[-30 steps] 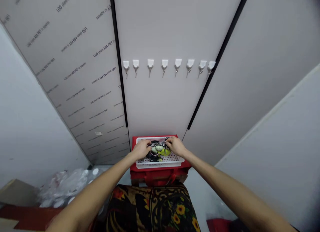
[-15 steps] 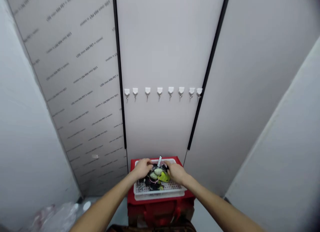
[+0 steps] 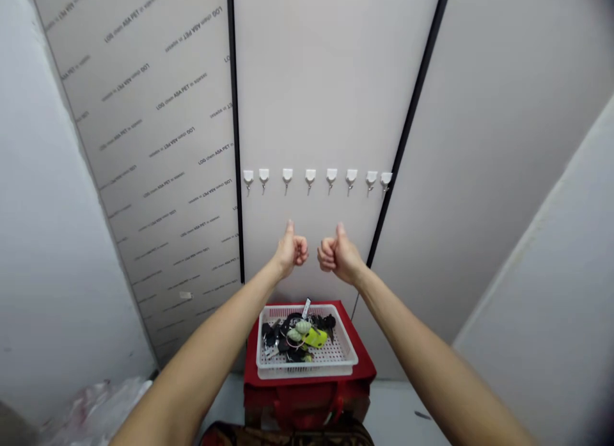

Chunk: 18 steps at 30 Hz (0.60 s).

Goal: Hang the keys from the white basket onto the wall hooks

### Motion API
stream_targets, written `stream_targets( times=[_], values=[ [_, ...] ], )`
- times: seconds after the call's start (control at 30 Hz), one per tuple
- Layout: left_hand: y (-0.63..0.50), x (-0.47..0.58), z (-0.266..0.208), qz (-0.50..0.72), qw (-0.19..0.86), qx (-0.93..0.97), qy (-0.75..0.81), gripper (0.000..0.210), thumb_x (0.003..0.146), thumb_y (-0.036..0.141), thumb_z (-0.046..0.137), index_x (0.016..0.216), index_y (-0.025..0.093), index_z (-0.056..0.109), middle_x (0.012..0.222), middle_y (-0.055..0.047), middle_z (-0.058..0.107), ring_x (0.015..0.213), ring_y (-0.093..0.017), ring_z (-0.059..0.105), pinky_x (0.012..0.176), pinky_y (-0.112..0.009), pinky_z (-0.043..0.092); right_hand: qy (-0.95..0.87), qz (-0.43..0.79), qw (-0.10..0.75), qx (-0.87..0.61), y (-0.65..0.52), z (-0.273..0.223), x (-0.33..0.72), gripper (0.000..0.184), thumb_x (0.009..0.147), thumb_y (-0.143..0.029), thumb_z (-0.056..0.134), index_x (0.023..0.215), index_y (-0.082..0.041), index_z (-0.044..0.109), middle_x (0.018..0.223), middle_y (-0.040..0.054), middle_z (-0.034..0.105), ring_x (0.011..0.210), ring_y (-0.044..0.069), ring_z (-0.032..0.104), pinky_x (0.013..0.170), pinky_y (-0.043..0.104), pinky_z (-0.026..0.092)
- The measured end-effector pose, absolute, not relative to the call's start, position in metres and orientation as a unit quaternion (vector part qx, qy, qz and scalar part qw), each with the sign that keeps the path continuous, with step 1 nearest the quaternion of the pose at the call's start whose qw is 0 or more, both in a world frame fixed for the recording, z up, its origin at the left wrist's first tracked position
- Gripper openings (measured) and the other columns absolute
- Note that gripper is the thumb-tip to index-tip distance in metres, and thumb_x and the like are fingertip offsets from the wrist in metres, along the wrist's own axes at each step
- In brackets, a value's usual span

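My left hand point(image 3: 291, 251) is raised in front of the white panel, fingers curled into a fist with the thumb pointing up. Mirroring it, my right hand point(image 3: 340, 254) makes the same thumbs-up shape, and nothing shows in either fist. Below them a white plastic basket point(image 3: 307, 372) with a perforated floor rests on a red bag point(image 3: 362, 359). Inside lies a heap of keys point(image 3: 273, 334) with dark fobs, a yellow-green key cover point(image 3: 315, 337) and pale green oval charms point(image 3: 300, 329). Above the hands, a row of white hooks point(image 3: 311, 176) runs across the panel.
Black vertical strips point(image 3: 235, 132) border the panel on both sides. A printed-film wall board point(image 3: 167, 145) stands at the left, a plain grey board point(image 3: 480, 177) at the right. Crumpled clear plastic point(image 3: 103, 411) lies on the floor at lower left.
Both hands have left the basket and risen in front of the panel, closing into thumbs-up fists. The keys stay in the basket, now fully uncovered.
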<state>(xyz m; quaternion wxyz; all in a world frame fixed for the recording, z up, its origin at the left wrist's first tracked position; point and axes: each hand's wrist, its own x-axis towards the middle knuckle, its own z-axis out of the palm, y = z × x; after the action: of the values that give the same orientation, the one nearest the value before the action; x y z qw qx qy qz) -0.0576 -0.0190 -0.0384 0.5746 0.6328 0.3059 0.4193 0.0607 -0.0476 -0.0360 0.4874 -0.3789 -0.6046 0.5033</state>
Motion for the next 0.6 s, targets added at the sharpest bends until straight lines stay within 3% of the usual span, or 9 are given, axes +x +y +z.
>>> stream_targets(
  times=[0.13,0.3,0.47,0.6],
  values=[
    [-0.025,-0.060,-0.013,0.399,0.572,0.665,0.267,0.064,0.056,0.061,-0.016,0.041,0.016,0.026,0.030,0.004,0.027,0.027,-0.002,0.022,0.034,-0.017,0.017,-0.574,0.578,0.486,-0.316,-0.046,-0.014,0.051,0.054,0.062,-0.063,0.002,0.039,-0.017,0.020,0.030,-0.0074,0.018,0.026,0.003,0.014,0.030,0.017,0.016],
    [-0.026,-0.069,-0.024,0.388,0.556,0.671,0.301,0.063,0.056,0.062,-0.014,0.040,0.016,0.026,0.030,0.004,0.026,0.027,-0.002,0.021,0.034,-0.017,0.016,-0.571,0.586,0.467,-0.336,-0.046,-0.021,0.043,0.054,0.061,-0.064,0.000,0.040,-0.018,0.018,0.030,-0.0075,0.016,0.026,0.003,0.012,0.029,0.017,0.014],
    [-0.020,-0.078,-0.041,0.385,0.550,0.668,0.322,0.062,0.061,0.061,-0.006,0.042,0.014,0.031,0.032,0.004,0.027,0.029,-0.002,0.024,0.034,-0.015,0.018,-0.594,0.563,0.438,-0.371,-0.042,-0.032,0.031,0.053,0.061,-0.064,0.002,0.041,-0.018,0.019,0.030,-0.0077,0.017,0.027,0.003,0.013,0.029,0.017,0.015],
    [-0.016,-0.091,-0.078,0.337,0.508,0.689,0.392,0.060,0.066,0.057,0.005,0.049,0.012,0.041,0.039,0.002,0.038,0.034,-0.003,0.034,0.038,-0.016,0.026,-0.629,0.476,0.405,-0.462,-0.030,-0.071,0.024,0.051,0.064,-0.061,0.010,0.042,-0.018,0.026,0.031,-0.0068,0.023,0.027,0.003,0.019,0.031,0.018,0.019]
  ],
)
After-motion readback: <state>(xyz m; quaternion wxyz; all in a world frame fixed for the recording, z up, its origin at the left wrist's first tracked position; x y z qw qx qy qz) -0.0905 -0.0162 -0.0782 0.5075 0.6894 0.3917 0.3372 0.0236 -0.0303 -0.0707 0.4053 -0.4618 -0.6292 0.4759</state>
